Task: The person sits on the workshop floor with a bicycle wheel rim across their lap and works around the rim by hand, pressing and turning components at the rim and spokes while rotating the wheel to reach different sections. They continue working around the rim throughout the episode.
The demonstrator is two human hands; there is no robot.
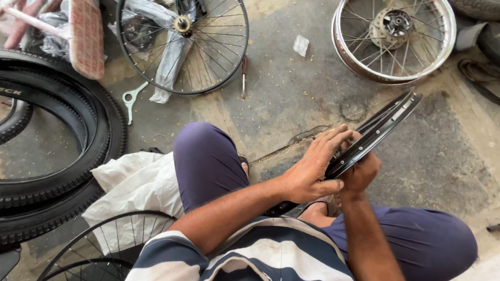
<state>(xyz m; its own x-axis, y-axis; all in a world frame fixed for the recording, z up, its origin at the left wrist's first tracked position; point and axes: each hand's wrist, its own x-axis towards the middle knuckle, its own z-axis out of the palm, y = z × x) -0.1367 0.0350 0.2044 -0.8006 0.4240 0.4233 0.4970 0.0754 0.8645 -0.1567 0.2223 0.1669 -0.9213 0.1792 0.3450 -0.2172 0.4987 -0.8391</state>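
Left hand point(311, 169) fingers spread flat on bare black metal wheel rim point(385, 126); right hand point(361, 173) fist clamped round it.

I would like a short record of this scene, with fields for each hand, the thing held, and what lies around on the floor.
left hand: spread over the black rim, fingers on its inner side
right hand: closed around the same rim from below
black rim: bare, no spokes, held tilted over the person's knees
floor ahead: spoked wheel, chrome wheel, screwdriver
floor left: black tyres, flat wrench, white plastic sheet
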